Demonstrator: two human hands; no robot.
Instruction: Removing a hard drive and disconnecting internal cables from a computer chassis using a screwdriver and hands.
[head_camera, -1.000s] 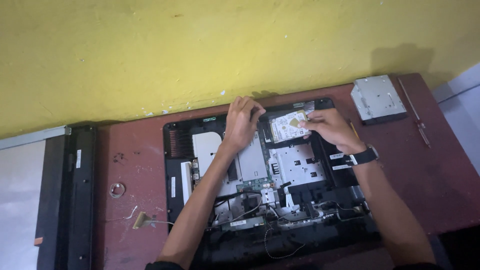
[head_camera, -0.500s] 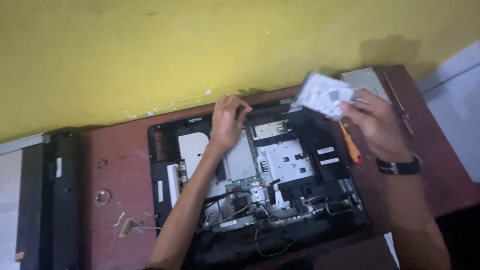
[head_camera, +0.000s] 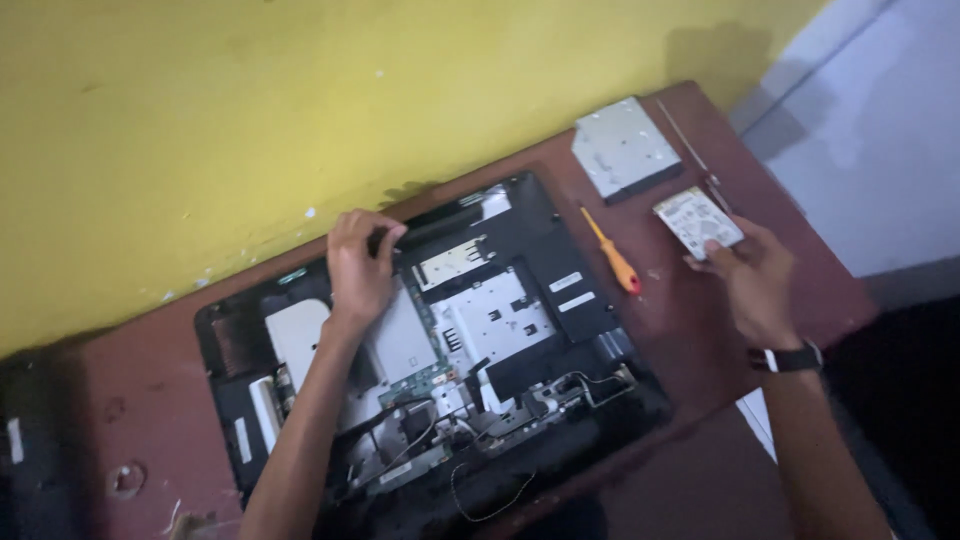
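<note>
An opened all-in-one computer chassis (head_camera: 560, 250) lies flat on the dark red table (head_camera: 690, 330), its boards and cables exposed. My left hand (head_camera: 358, 268) rests on the upper part of the chassis, fingers curled over its far edge. My right hand (head_camera: 752, 278), with a black wristwatch, holds a small silver hard drive (head_camera: 697, 221) by its near edge, over the table to the right of the chassis. The empty metal drive bay (head_camera: 452, 262) shows near the top middle of the chassis.
An orange-handled screwdriver (head_camera: 612, 254) lies between the chassis and my right hand. A grey optical drive (head_camera: 625, 148) sits at the table's far right corner, with a thin rod (head_camera: 690, 150) beside it. A yellow wall runs behind the table. Dark panels lie at the far left.
My right hand lifted the hard drive out of the chassis bay and carried it right, down toward the table near the optical drive. My left hand stayed on the chassis.
</note>
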